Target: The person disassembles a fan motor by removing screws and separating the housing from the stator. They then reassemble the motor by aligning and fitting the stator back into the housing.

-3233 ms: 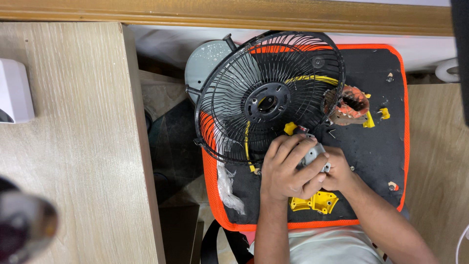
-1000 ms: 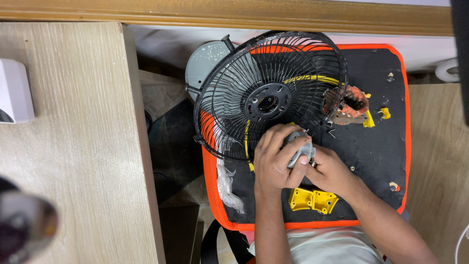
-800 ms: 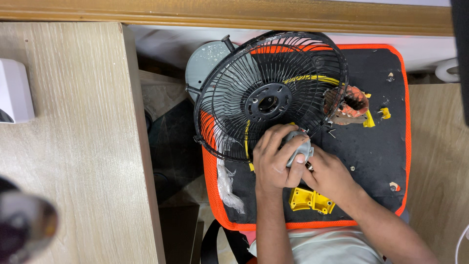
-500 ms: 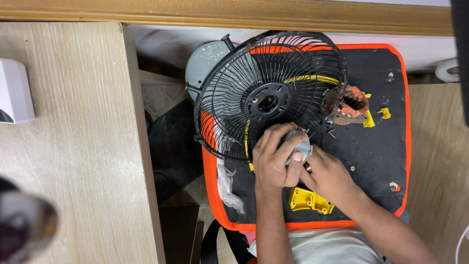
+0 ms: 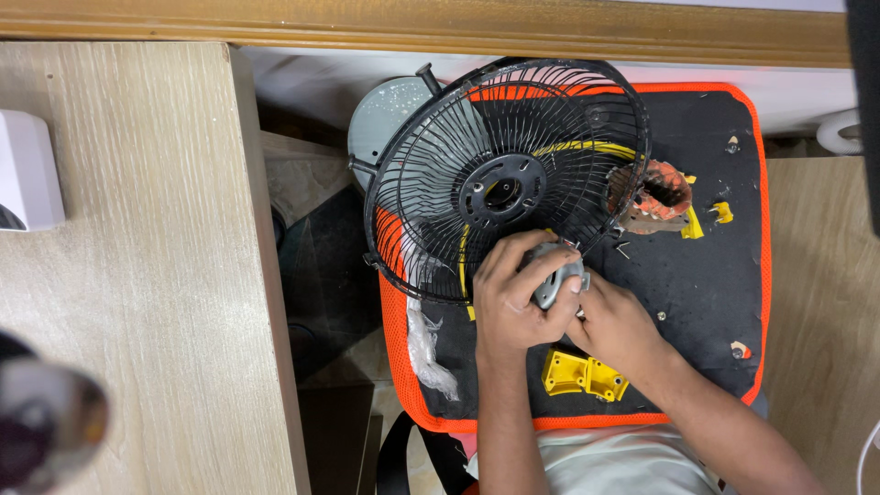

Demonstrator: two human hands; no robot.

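Head view: both hands meet over a black mat edged in orange [image 5: 747,275]. The left hand [image 5: 513,298] is curled around a small grey motor part [image 5: 556,280], its fingers closed over the top of it, clamped on it. The right hand [image 5: 616,323] presses in from the other side, touching the same part; whether its fingers actually grip it cannot be told, since the left hand covers them.

Just beyond the fingertips lies a black wire fan guard [image 5: 504,179], tilted, its rim touching the grey part. Yellow wires [image 5: 587,147] run under the grille. Beyond the right hand, near the guard's rim, sits a copper-wound coil [image 5: 655,194]. A yellow plastic piece [image 5: 580,376] lies just below the right wrist. Left of the left forearm, crumpled clear plastic [image 5: 429,353] rests at the mat's edge. Well off to the left is a pale wooden counter [image 5: 137,275].
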